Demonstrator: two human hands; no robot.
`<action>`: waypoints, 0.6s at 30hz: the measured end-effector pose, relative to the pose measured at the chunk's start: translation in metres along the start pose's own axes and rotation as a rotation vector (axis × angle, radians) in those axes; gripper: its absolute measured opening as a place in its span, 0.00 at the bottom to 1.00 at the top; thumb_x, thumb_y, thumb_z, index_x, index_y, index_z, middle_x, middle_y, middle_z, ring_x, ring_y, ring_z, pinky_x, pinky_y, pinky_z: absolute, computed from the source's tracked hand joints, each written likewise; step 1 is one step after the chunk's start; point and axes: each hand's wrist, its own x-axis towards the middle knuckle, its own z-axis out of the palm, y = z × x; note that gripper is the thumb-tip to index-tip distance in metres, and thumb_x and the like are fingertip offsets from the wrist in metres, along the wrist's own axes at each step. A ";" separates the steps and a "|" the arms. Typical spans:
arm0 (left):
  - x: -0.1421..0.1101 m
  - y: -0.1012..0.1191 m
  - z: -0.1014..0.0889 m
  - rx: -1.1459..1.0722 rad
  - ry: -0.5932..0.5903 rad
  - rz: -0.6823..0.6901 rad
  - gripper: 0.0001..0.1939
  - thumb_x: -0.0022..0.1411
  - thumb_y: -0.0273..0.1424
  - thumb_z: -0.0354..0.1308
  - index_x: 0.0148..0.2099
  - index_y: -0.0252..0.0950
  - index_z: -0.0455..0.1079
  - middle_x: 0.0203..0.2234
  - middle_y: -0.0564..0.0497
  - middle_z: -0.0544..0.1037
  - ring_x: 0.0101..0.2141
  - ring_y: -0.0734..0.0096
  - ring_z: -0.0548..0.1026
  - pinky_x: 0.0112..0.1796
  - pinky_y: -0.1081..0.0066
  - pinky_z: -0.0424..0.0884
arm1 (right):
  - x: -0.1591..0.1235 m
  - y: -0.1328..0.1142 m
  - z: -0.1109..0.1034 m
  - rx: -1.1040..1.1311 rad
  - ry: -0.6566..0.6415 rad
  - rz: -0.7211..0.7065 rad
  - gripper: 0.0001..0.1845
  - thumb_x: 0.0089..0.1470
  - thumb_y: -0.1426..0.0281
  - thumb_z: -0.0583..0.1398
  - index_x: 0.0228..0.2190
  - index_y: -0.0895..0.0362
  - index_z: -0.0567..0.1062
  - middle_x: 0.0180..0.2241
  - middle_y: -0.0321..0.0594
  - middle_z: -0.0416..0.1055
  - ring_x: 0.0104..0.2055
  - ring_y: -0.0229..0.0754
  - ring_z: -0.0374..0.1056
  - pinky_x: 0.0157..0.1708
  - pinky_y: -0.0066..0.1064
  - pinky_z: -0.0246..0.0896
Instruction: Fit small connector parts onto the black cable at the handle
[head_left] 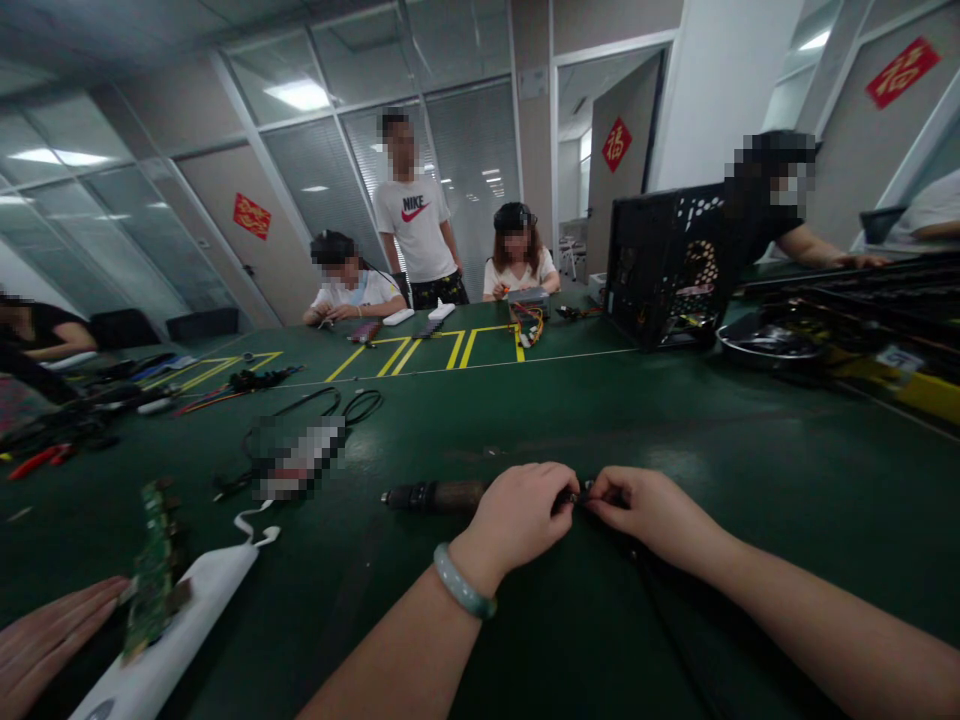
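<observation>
Two hands meet just below and right of the frame's centre, both closed. The left hand point(525, 510) curls palm-down over the back end of a dark cylindrical tool point(454, 497), its fingertips drawn in to a small pinch at the rear. The right hand point(637, 505) pinches, thumb against fingers, at the tip of a black cable point(667, 620), close beside the left fingertips; the spot is dim and small, so that may be a connector or simply the cable's end.

The tool looks rigid and moderately heavy for its size, smooth enough to roll a little on the green tabletop point(750, 430). The thick brownish barrel seems the sound place to take hold; the narrow metal tip point(385, 497) looks less suited to pressure. The cable should be soft and bendy, best held close to its end.

The tool points to the left of the frame, its long axis nearly level across the picture, with the rear towards the right hand. The cable runs from there down to the bottom edge, right of centre.

Farther out, at lower left, a green circuit board point(154, 560) leans upright on a white bar-shaped case point(172, 650), beside another person's hand point(60, 635).
</observation>
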 end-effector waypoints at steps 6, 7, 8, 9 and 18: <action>0.001 -0.001 0.002 0.008 -0.003 -0.052 0.10 0.60 0.34 0.60 0.43 0.39 0.66 0.39 0.51 0.74 0.41 0.63 0.73 0.44 0.63 0.68 | -0.001 -0.002 -0.001 0.005 -0.003 0.017 0.08 0.54 0.65 0.59 0.32 0.53 0.77 0.31 0.35 0.76 0.32 0.41 0.70 0.30 0.28 0.60; 0.001 -0.001 0.002 0.004 0.001 -0.050 0.08 0.61 0.34 0.60 0.42 0.39 0.66 0.39 0.52 0.74 0.41 0.64 0.73 0.44 0.63 0.68 | -0.001 -0.003 -0.001 0.007 -0.004 0.016 0.08 0.54 0.65 0.59 0.32 0.53 0.77 0.31 0.35 0.76 0.32 0.41 0.70 0.31 0.28 0.60; 0.001 -0.001 0.002 -0.001 0.007 -0.046 0.07 0.61 0.33 0.59 0.41 0.39 0.66 0.39 0.52 0.74 0.41 0.64 0.73 0.45 0.64 0.68 | -0.001 -0.003 -0.001 0.009 -0.003 0.013 0.07 0.54 0.65 0.59 0.32 0.53 0.77 0.31 0.35 0.76 0.32 0.41 0.70 0.31 0.28 0.60; 0.000 -0.001 0.002 -0.006 0.012 -0.039 0.06 0.62 0.32 0.58 0.41 0.40 0.66 0.39 0.52 0.74 0.41 0.65 0.73 0.45 0.64 0.68 | -0.001 -0.003 -0.001 0.009 0.000 0.009 0.07 0.54 0.65 0.59 0.32 0.53 0.77 0.31 0.35 0.76 0.32 0.41 0.70 0.31 0.28 0.60; -0.001 -0.001 0.001 -0.047 0.035 0.006 0.05 0.62 0.30 0.57 0.42 0.40 0.67 0.42 0.53 0.74 0.43 0.66 0.72 0.47 0.64 0.67 | -0.001 -0.001 -0.001 0.002 -0.003 -0.009 0.07 0.55 0.64 0.60 0.32 0.53 0.77 0.30 0.33 0.75 0.31 0.39 0.70 0.29 0.26 0.59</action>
